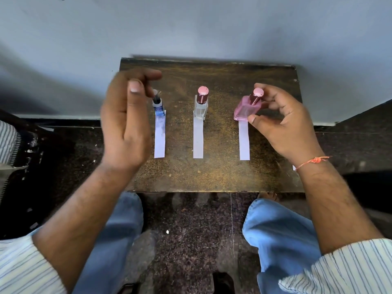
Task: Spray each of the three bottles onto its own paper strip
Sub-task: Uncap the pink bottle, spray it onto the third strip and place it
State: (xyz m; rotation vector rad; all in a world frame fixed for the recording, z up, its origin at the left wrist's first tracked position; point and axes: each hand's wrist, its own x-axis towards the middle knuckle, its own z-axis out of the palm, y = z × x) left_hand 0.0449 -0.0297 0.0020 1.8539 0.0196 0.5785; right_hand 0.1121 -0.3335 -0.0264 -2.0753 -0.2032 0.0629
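A worn dark wooden tabletop point(222, 172) stands against a pale grey wall point(191, 26). Below it lies a dark speckled floor point(191, 225), with blue jeans point(280, 234) at the bottom.

**Tight at the bottles, open up front**

I see three bottles in a row across the table point(212, 172): blue point(158, 105), clear point(201, 105), pink point(247, 109). The gaps between them look wide enough for fingers. My left hand point(125, 115) blocks the blue one's left side; my right hand point(284, 124) crowds the pink. The wall point(201, 28) closes the back. The near table edge is free.
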